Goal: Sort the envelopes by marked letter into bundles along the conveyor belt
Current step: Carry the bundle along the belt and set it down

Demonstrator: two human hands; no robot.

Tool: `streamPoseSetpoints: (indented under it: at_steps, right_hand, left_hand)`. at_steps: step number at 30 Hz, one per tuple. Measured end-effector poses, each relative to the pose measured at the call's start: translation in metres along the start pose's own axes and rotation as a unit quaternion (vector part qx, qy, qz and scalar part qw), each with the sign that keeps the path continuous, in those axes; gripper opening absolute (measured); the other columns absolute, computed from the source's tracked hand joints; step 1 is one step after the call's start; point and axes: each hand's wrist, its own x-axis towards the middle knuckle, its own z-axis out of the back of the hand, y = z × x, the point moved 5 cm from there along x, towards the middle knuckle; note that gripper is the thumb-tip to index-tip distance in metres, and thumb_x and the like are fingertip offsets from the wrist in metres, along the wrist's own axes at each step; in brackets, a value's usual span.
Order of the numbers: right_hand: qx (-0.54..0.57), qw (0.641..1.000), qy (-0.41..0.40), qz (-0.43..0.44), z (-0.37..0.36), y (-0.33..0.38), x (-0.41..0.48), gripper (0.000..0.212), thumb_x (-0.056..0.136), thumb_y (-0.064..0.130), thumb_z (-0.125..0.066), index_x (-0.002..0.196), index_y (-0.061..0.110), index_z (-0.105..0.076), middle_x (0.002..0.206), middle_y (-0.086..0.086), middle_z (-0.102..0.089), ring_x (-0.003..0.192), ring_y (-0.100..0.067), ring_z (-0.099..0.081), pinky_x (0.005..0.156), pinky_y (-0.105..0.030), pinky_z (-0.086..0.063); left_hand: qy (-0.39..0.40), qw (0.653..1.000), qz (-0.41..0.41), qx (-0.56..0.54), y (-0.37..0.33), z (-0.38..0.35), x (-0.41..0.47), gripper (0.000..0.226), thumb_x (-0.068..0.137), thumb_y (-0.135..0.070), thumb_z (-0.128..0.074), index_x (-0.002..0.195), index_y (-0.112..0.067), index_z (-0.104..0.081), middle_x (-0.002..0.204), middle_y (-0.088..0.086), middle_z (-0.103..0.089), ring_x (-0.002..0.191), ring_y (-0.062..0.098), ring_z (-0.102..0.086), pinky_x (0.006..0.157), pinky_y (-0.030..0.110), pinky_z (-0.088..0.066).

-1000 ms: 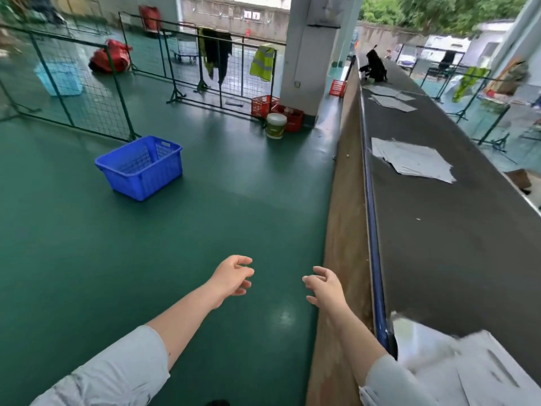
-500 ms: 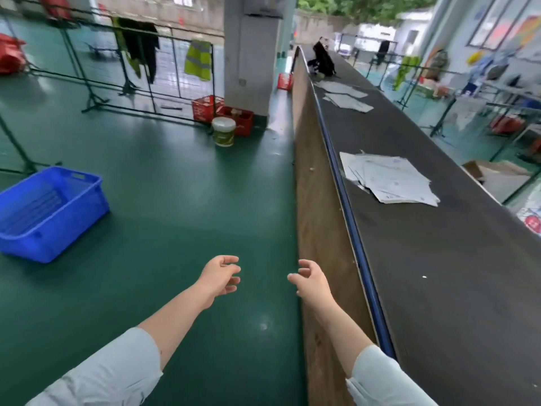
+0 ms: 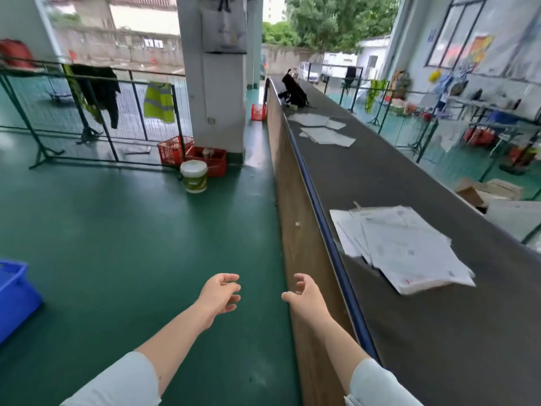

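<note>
Head cam is the only view I've got. On writing, there's nothing I can actually read. The nearest bundle of envelopes has small printed patches in grey and a bit of red near its lower edge, but it's all too blurred to make out a letter. The white bucket at centre left has a green label, also unreadable.

That nearest bundle sits right of centre on the dark conveyor belt, just beside the belt's blue edge rail. It's a loose, fanned stack of white flat envelopes with corners sticking out at different angles, not squared up. Its long axis runs from upper left to lower right of the frame, skewed a little off the belt's own line. The belt runs from lower right up toward top centre.

Further up the belt are the middle bundle and, just past it, the far bundle. Both are white and spread flat, near a black bag at the far end.

Both hands are empty. The left hand hangs over the green floor at lower centre, fingers loosely curled. The right hand is the same, in front of the belt's brown side panel and apart from the envelopes.

A blue crate pokes in at the left edge.
</note>
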Motion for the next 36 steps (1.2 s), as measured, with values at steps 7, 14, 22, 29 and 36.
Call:
streamPoseSetpoints:
  at_steps: [7, 14, 22, 29, 36]
  right_hand:
    - [0.026, 1.0, 0.001, 0.014, 0.026, 0.072, 0.172, 0.061, 0.088, 0.02, -0.066, 0.144, 0.018, -0.04, 0.137, -0.004, -0.048, 0.111, -0.015, -0.053, 0.085, -0.025, -0.042]
    - [0.009, 1.0, 0.011, 0.0, 0.02, 0.093, 0.327, 0.063, 0.088, 0.021, -0.066, 0.144, 0.019, -0.039, 0.138, -0.004, -0.045, 0.113, -0.014, -0.052, 0.086, -0.025, -0.043]
    - [0.036, 0.997, -0.061, -0.024, 0.027, 0.16, 0.536, 0.062, 0.088, 0.022, -0.066, 0.144, 0.021, -0.039, 0.137, -0.002, -0.046, 0.112, -0.015, -0.054, 0.083, -0.029, -0.048]
    - [0.039, 0.995, -0.072, -0.055, 0.01, 0.202, 0.675, 0.062, 0.089, 0.022, -0.067, 0.144, 0.021, -0.038, 0.138, -0.003, -0.046, 0.114, -0.015, -0.053, 0.092, -0.031, -0.049]
    - [0.035, 0.997, -0.059, -0.046, -0.019, 0.256, 0.825, 0.063, 0.087, 0.022, -0.068, 0.144, 0.02, -0.04, 0.138, -0.004, -0.046, 0.109, -0.015, -0.055, 0.086, -0.027, -0.048]
  left_hand:
    - [-0.005, 1.0, -0.019, 0.004, -0.094, -0.012, 0.13, 0.025, 0.092, -0.01, -0.057, 0.116, -0.017, -0.059, 0.103, 0.004, -0.062, 0.08, 0.016, -0.065, 0.067, 0.027, -0.055]
    - [-0.007, 1.0, 0.002, -0.002, -0.152, -0.027, 0.291, 0.026, 0.093, -0.008, -0.056, 0.118, -0.013, -0.058, 0.101, 0.004, -0.061, 0.079, 0.016, -0.064, 0.068, 0.027, -0.055]
    - [0.048, 0.999, -0.008, -0.009, -0.267, -0.032, 0.506, 0.025, 0.093, -0.01, -0.058, 0.117, -0.014, -0.059, 0.104, 0.004, -0.064, 0.08, 0.016, -0.066, 0.068, 0.027, -0.054]
    - [0.084, 0.996, 0.005, 0.014, -0.341, -0.037, 0.646, 0.026, 0.093, -0.011, -0.058, 0.119, -0.015, -0.058, 0.107, 0.004, -0.063, 0.08, 0.015, -0.065, 0.07, 0.028, -0.056]
    - [0.07, 0.997, -0.004, 0.012, -0.403, -0.018, 0.781, 0.026, 0.092, -0.013, -0.059, 0.119, -0.016, -0.057, 0.114, 0.005, -0.062, 0.083, 0.015, -0.065, 0.072, 0.027, -0.056]
